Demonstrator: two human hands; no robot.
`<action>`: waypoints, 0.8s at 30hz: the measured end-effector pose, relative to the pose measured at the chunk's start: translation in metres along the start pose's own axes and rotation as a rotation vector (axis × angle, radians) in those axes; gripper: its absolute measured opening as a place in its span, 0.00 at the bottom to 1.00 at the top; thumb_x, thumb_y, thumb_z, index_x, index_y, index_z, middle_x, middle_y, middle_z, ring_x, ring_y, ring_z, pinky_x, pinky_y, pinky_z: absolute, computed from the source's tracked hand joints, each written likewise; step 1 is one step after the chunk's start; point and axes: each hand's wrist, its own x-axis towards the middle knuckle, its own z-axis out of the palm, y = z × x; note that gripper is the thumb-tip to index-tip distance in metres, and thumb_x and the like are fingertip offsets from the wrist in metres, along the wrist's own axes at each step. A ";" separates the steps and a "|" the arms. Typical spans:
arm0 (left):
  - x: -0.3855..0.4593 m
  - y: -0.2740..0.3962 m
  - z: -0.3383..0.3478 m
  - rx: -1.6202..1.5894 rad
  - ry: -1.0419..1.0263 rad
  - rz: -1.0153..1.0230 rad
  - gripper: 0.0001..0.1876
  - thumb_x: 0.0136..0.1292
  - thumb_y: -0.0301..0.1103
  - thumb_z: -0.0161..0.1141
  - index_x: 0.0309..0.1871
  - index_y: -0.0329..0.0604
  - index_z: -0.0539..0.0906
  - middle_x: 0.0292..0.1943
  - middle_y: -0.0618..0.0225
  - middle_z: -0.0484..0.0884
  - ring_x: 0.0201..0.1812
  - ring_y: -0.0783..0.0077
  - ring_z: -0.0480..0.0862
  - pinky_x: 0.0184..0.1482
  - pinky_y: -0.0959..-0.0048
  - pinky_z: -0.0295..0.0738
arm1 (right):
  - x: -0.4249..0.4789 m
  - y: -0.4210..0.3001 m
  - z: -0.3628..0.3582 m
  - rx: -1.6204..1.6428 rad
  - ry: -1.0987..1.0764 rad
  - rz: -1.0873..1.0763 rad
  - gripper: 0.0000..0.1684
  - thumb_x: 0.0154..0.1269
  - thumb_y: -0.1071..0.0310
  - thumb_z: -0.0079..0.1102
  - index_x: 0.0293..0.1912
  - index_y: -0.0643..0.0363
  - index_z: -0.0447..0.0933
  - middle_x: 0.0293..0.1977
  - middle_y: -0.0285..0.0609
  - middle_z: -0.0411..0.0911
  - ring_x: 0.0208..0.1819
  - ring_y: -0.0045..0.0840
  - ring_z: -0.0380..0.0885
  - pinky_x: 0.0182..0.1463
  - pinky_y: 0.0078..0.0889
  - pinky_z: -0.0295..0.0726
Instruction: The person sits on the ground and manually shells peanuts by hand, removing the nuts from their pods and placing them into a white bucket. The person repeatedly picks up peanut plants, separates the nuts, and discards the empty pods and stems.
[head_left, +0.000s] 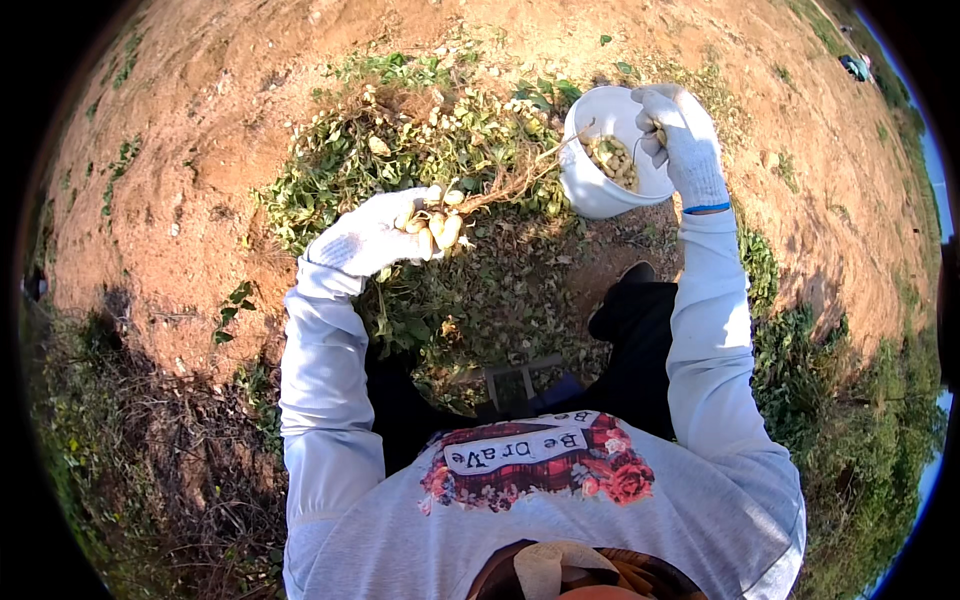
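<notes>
My left hand (375, 231), in a white knit glove, grips a cluster of peanut pods (436, 225). Thin brown roots and stems (510, 186) run from the cluster toward the bucket's rim. On the right, my gloved right hand (673, 135) is raised at the rim of a white plastic bucket (600, 199). Its fingers are pinched around a small peanut pod (660, 133), mostly covered by the glove. The bucket leans toward me, and loose peanuts (616, 161) lie inside it.
A heap of pulled peanut plants (337, 150) spreads behind and left of the bucket on sandy soil (225, 97). Leaves litter the ground between my legs, near my shoe (639, 271). Brush (97, 420) grows at lower left. A blurred person (855, 67) is far off at upper right.
</notes>
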 end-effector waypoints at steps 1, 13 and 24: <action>0.000 -0.001 0.004 0.140 0.047 0.077 0.20 0.77 0.38 0.59 0.65 0.38 0.77 0.46 0.61 0.85 0.39 0.78 0.82 0.37 0.82 0.76 | 0.010 0.005 -0.015 -0.135 0.054 -0.035 0.23 0.70 0.55 0.62 0.54 0.63 0.82 0.34 0.37 0.81 0.27 0.16 0.76 0.28 0.19 0.75; 0.009 0.010 0.018 0.106 -0.026 0.051 0.25 0.71 0.23 0.62 0.70 0.36 0.73 0.49 0.67 0.83 0.41 0.81 0.80 0.43 0.82 0.77 | 0.022 0.036 -0.006 -0.800 0.136 -0.455 0.34 0.68 0.44 0.63 0.65 0.55 0.79 0.55 0.52 0.83 0.55 0.40 0.85 0.58 0.38 0.83; 0.031 0.007 0.028 -0.467 -0.155 -0.325 0.25 0.71 0.34 0.64 0.67 0.35 0.72 0.37 0.68 0.78 0.35 0.77 0.77 0.35 0.81 0.76 | -0.057 0.077 0.122 0.187 -0.783 -0.271 0.21 0.75 0.64 0.55 0.60 0.65 0.81 0.43 0.44 0.88 0.43 0.26 0.86 0.54 0.29 0.85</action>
